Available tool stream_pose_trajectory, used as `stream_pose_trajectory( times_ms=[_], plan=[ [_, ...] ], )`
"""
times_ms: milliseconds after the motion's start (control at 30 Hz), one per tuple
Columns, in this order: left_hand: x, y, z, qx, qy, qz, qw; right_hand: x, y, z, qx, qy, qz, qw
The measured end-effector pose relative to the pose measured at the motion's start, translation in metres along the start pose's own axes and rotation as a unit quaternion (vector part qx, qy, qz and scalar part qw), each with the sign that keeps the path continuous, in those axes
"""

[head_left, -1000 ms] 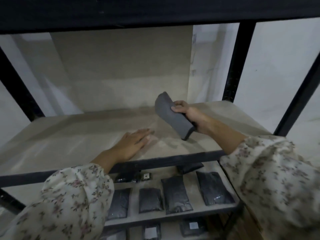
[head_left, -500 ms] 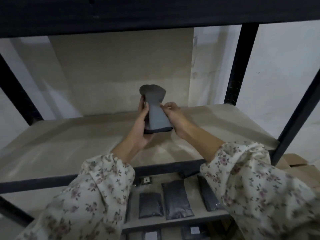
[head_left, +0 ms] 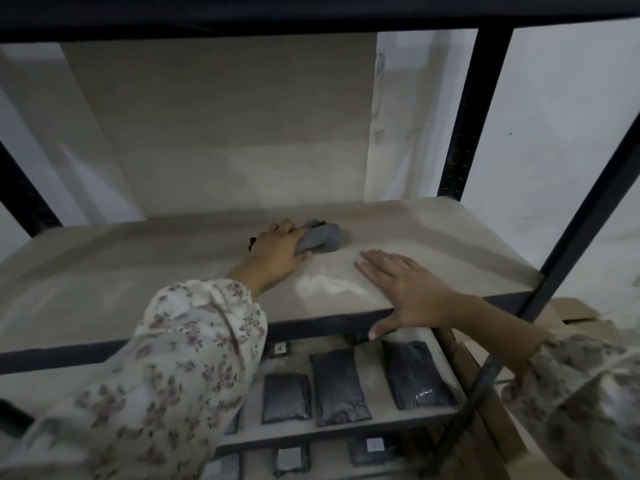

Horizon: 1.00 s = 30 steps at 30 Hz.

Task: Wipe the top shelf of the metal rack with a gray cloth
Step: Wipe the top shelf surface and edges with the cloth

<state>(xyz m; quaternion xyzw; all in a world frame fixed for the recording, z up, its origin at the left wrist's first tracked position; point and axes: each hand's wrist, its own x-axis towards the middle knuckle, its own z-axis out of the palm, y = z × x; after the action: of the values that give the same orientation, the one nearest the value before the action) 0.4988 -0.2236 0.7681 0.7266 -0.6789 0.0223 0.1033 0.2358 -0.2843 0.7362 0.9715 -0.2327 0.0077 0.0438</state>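
on the pale shelf (head_left: pixel 138 271) of the black metal rack (head_left: pixel 464 116), your left hand (head_left: pixel 277 254) presses a bunched gray cloth (head_left: pixel 320 239) near the middle, its grip closed around the cloth. your right hand (head_left: pixel 405 289) lies flat with fingers spread at the front edge, thumb hooked under. dark pouches (head_left: pixel 337 386) sit on the shelf below.

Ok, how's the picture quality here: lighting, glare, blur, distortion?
Head view: dim and grainy overall; a pale glare patch on the shelf between the hands; rack posts lean and bow from the wide lens; the near sleeve is soft; the cloth is still readable.
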Motion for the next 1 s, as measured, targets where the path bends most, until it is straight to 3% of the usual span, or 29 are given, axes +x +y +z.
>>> stream_pose_trajectory(
  times_ms=[133,300,367,467,567,667,767,867,1000],
  plan=[
    [-0.021,0.01,0.007,-0.008,0.062,0.028,0.998,0.001,-0.003,0.002,-0.004,0.024,0.009,1.0],
    [-0.055,0.02,-0.005,-0.095,-0.003,0.134,0.986,0.002,-0.005,-0.001,0.0,0.037,0.011,0.999],
    [-0.051,0.016,-0.012,-0.128,-0.007,0.131,0.983,0.002,-0.005,-0.001,0.001,0.036,0.012,0.999],
    [-0.022,0.004,-0.012,-0.128,0.074,0.053,0.988,0.003,-0.003,0.0,-0.004,0.033,0.009,0.999],
    [0.003,0.0,0.001,-0.037,0.035,-0.031,0.998,0.004,-0.001,0.002,0.001,0.028,0.012,1.0],
    [-0.004,0.011,0.01,0.016,0.05,-0.003,0.999,0.003,-0.001,0.002,0.002,0.031,0.011,0.999],
    [-0.041,0.021,0.006,-0.041,0.065,0.076,0.994,0.003,-0.003,0.001,0.005,0.032,0.011,0.999],
    [-0.066,0.021,-0.005,-0.097,0.01,0.139,0.986,0.004,-0.003,-0.001,0.008,0.038,0.015,0.999],
    [-0.027,0.015,-0.013,-0.098,0.051,0.083,0.99,0.004,-0.002,-0.001,0.003,0.045,0.022,0.999]
  ],
)
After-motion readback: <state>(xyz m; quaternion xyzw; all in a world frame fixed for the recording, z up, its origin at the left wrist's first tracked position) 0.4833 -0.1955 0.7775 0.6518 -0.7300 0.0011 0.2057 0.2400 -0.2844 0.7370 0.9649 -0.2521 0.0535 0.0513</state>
